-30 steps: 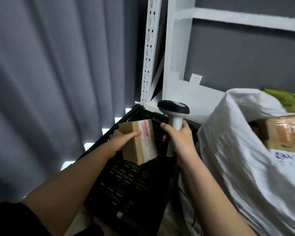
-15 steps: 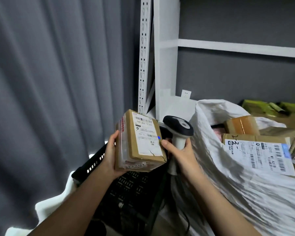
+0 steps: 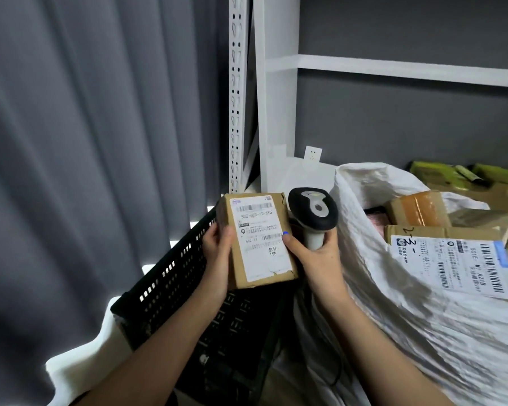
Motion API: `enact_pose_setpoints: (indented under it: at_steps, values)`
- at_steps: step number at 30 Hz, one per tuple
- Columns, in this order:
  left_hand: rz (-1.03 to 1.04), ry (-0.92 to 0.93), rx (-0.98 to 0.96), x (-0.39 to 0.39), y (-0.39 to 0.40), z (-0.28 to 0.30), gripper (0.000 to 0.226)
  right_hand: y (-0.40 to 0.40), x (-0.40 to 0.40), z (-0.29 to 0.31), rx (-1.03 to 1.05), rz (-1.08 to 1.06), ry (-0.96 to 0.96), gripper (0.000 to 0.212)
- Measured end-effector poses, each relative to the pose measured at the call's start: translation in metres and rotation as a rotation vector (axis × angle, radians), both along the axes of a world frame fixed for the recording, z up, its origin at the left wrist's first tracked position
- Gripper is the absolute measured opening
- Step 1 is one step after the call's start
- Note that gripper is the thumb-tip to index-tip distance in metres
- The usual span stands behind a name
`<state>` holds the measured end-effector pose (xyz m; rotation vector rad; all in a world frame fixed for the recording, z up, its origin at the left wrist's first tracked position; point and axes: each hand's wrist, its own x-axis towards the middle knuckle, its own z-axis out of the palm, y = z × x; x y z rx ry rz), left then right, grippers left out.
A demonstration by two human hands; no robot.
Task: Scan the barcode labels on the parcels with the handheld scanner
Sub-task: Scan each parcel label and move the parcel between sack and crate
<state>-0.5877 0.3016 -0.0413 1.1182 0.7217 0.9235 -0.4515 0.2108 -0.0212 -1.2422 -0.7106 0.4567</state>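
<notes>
A small brown cardboard parcel [image 3: 257, 240] with a white barcode label facing me is held above the black crate [image 3: 170, 276]. My left hand [image 3: 217, 253] grips its left side. My right hand [image 3: 317, 256] grips the handle of the black and grey handheld scanner [image 3: 313, 213], and its thumb rests on the parcel's right edge. The scanner head sits just right of the parcel's top corner, pointing up and away. More labelled parcels [image 3: 449, 259] lie in a white woven sack [image 3: 393, 312] at the right.
A white metal shelving frame [image 3: 264, 112] stands behind, against a dark grey wall with a socket [image 3: 313, 153]. Grey curtains [image 3: 85, 142] hang at the left. Green packages [image 3: 458, 174] lie at the far right. The scanner's cable runs down between crate and sack.
My left hand has lifted the parcel out of the crate and turned its label face toward me. My right thumb now touches the parcel's edge. The view has tilted upward.
</notes>
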Motion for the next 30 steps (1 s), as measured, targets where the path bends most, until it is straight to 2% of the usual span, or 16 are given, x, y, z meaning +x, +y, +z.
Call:
enact_pose_setpoints:
  at_steps: [2, 5, 8, 10, 13, 17, 19, 23, 30]
  values:
    - [-0.190, 0.097, 0.087, -0.004, -0.001, -0.002, 0.084, 0.001, 0.002, -0.001, 0.011, -0.019, 0.007, 0.055]
    - [-0.459, 0.293, 0.049, -0.021, 0.001, -0.005, 0.117, 0.000, 0.002, -0.002, -0.025, -0.047, -0.046, 0.056]
    - [-0.535, 0.277, -0.008, -0.032, 0.004, -0.006, 0.129, -0.003, 0.002, 0.001, -0.087, -0.046, -0.131, 0.050]
    - [-0.503, 0.213, -0.028, -0.036, 0.006, -0.004, 0.129, -0.006, 0.000, 0.004, -0.083, -0.015, -0.127, 0.042]
    - [-0.335, 0.201, -0.069, -0.035, 0.016, -0.010, 0.134, -0.015, -0.008, 0.009, -0.045, 0.035, -0.075, 0.032]
    - [-0.135, 0.263, -0.060, -0.027, 0.025, -0.021, 0.095, -0.025, -0.020, 0.017, -0.030, 0.176, -0.042, 0.021]
    - [-0.105, 0.289, -0.058, -0.021, 0.028, -0.026, 0.087, -0.030, -0.024, 0.017, -0.095, 0.233, -0.067, 0.017]
    - [-0.083, 0.373, -0.012, -0.012, 0.033, -0.035, 0.133, -0.034, -0.028, 0.020, -0.179, 0.221, -0.078, 0.030]
    - [-0.082, 0.398, -0.020, -0.010, 0.041, -0.041, 0.136, -0.045, -0.025, 0.032, -0.218, 0.203, -0.094, 0.040]
